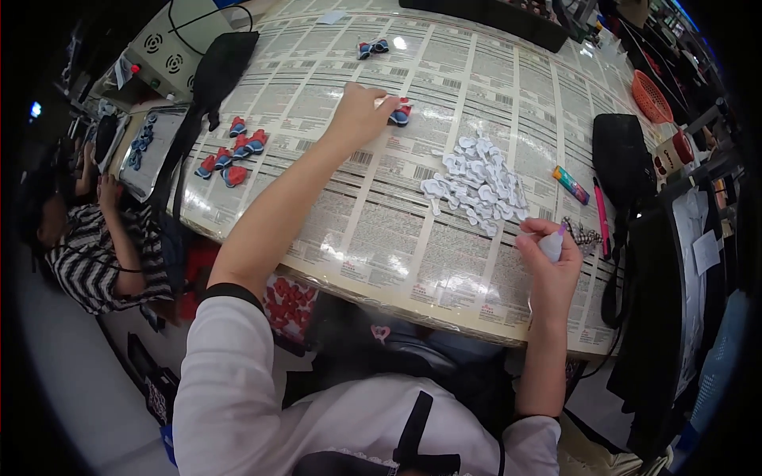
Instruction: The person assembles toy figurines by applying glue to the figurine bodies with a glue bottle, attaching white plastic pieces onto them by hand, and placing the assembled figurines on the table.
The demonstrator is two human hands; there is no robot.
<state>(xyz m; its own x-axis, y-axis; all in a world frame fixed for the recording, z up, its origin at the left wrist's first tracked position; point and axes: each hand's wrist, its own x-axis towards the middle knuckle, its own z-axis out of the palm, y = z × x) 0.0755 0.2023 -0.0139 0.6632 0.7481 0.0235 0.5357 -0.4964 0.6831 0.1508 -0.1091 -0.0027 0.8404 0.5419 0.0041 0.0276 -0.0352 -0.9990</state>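
My left hand (359, 117) reaches over the middle of the table, its fingertips closed at a small red-and-blue moulded piece (401, 114). Part of that piece is hidden by the fingers. In my right hand (553, 266), near the table's right front, is a small whitish squeeze bottle (550, 247) with a purple tip. Between the hands lies a heap of flat white cut-out pieces (480, 182). More red-and-blue pieces (240, 147) are grouped at the left, and a couple of similar pieces (372, 48) sit farther back.
Right of the heap lie a colourful tube (570, 185), a pink pen (601, 214) and a black pouch (623, 159). A black strap (208, 95) hangs at the left beside a beige machine (171, 51). A black tray (496, 20) stands at the back. Another person (111, 246) sits at left.
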